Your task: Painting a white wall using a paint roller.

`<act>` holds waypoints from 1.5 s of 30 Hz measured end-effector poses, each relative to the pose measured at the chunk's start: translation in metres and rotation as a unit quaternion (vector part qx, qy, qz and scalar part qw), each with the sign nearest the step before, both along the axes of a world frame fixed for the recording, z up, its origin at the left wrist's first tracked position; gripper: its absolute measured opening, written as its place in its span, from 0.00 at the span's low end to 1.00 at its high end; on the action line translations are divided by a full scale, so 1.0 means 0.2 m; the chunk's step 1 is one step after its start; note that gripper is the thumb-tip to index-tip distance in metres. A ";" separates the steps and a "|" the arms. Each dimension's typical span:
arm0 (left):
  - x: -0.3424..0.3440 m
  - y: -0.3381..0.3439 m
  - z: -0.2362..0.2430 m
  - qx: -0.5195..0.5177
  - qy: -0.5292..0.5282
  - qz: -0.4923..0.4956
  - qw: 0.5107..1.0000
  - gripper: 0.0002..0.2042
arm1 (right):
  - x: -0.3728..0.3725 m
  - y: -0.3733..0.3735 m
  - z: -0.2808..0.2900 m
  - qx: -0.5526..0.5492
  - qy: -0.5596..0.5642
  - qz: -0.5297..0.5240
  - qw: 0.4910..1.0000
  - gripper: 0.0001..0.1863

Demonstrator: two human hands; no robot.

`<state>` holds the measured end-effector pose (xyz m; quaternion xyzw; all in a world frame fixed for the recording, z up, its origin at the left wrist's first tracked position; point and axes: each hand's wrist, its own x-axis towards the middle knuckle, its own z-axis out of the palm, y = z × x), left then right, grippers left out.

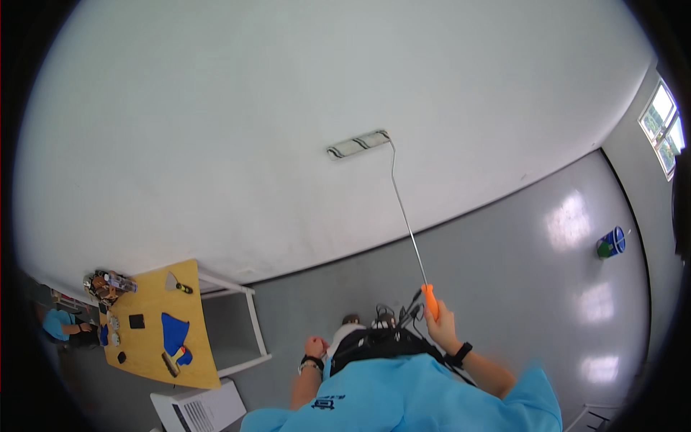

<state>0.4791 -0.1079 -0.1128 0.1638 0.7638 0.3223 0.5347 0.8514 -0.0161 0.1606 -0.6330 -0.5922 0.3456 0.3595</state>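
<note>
Right hand (440, 320) fingers wrapped around paint roller (392, 187) handle, roller head at 12 o'clock on wall (216, 108); left hand (314, 348) fingers curled, holding nothing visible.

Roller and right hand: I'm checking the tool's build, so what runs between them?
In the head view, only a thin metal rod joins the roller to the orange handle gripped by the right hand.

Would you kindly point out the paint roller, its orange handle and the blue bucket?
paint roller (358, 144), head view, middle of the sleeve.
orange handle (430, 299), head view, upper grip.
blue bucket (613, 242), head view, its side wall.
</note>
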 end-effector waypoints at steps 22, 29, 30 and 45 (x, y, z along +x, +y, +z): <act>0.07 -0.02 0.07 -0.050 -0.019 0.022 0.998 0.10 | -0.13 0.64 0.46 0.059 0.087 0.050 0.993 0.10; 0.09 -0.02 0.20 -0.043 0.009 0.006 0.999 0.10 | 0.15 0.35 -0.07 0.010 0.013 -0.011 1.000 0.11; 0.07 -0.04 0.18 -0.050 0.010 0.006 0.999 0.10 | 0.18 0.32 -0.15 0.003 0.014 -0.011 1.000 0.11; 0.05 0.12 0.06 -0.050 -0.009 -0.057 0.997 0.09 | 0.23 0.02 0.85 -0.146 -0.030 0.016 0.989 0.21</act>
